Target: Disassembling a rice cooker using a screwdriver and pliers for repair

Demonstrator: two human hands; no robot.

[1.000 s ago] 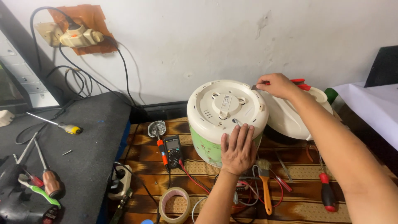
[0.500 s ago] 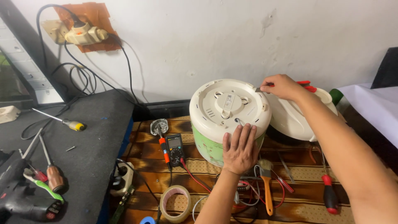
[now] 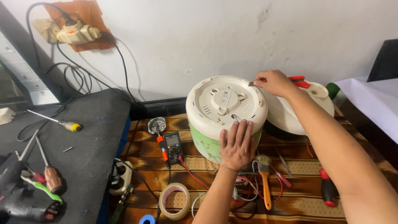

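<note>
An upside-down rice cooker (image 3: 215, 110), cream base up and green sides, lies on a patterned brown mat (image 3: 145, 155). My left hand (image 3: 237, 145) lies flat on its near edge, fingers spread and pressing on it. My right hand (image 3: 275, 83) reaches over the far right rim and pinches a thin metal tool with a red handle against the base's edge. The cooker's white lid (image 3: 302, 110) lies behind and to the right, under my right forearm.
A multimeter (image 3: 172, 146), a soldering iron, a tape roll (image 3: 174, 200), a paintbrush (image 3: 264, 182), a red-handled screwdriver (image 3: 328, 191) and tangled wires lie on the mat. Several screwdrivers (image 3: 62, 123) and a drill lie on the dark surface at left. A wall socket with cables sits up left.
The view has shifted slightly; both hands stay on the cooker. My right hand holds its tool at the rim as before.
</note>
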